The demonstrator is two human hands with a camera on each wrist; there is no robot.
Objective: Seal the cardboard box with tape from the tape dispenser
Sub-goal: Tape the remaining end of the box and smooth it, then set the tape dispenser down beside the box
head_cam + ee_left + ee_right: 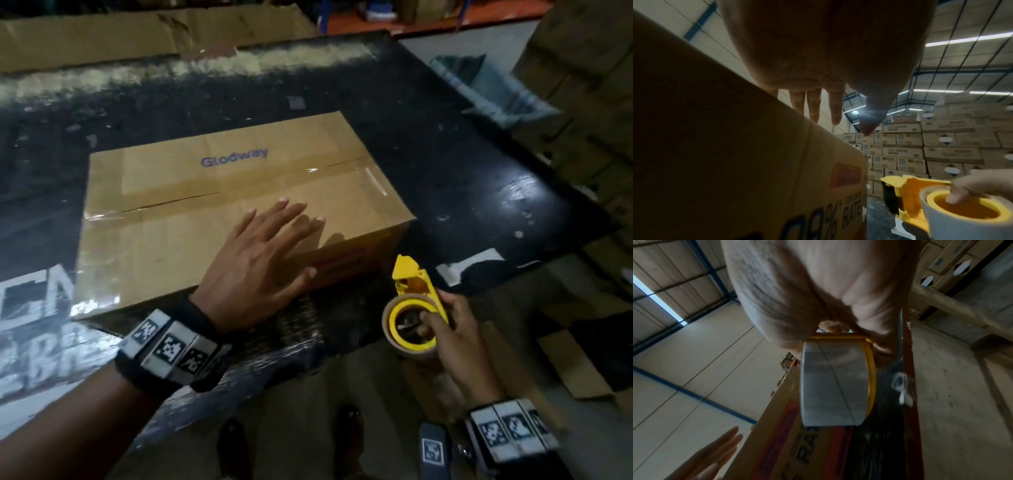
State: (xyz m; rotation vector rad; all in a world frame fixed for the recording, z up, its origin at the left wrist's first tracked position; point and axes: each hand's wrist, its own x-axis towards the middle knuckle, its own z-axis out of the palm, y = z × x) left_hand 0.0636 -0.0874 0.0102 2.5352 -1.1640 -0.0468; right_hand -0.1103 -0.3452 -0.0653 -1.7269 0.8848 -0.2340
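A brown cardboard box (171,212) printed "Glodway" lies flaps closed on the black table (462,171). A glossy clear strip of tape runs along its top seam. My left hand (263,253) is spread flat, fingers straight, over the box's near right part; whether it touches I cannot tell. The left wrist view shows its fingers (813,105) reaching past the box edge (725,162). My right hand (455,329) grips the yellow tape dispenser (416,291) just off the box's near right corner, a finger inside the roll's core (962,211). The grey tape roll (830,382) fills the right wrist view.
Flattened cardboard (137,31) lies along the table's far side. A crumpled plastic bag (479,85) sits at the far right corner. Stacked cartons (951,146) rise on the right. Cardboard scraps (575,370) lie on the floor by my feet.
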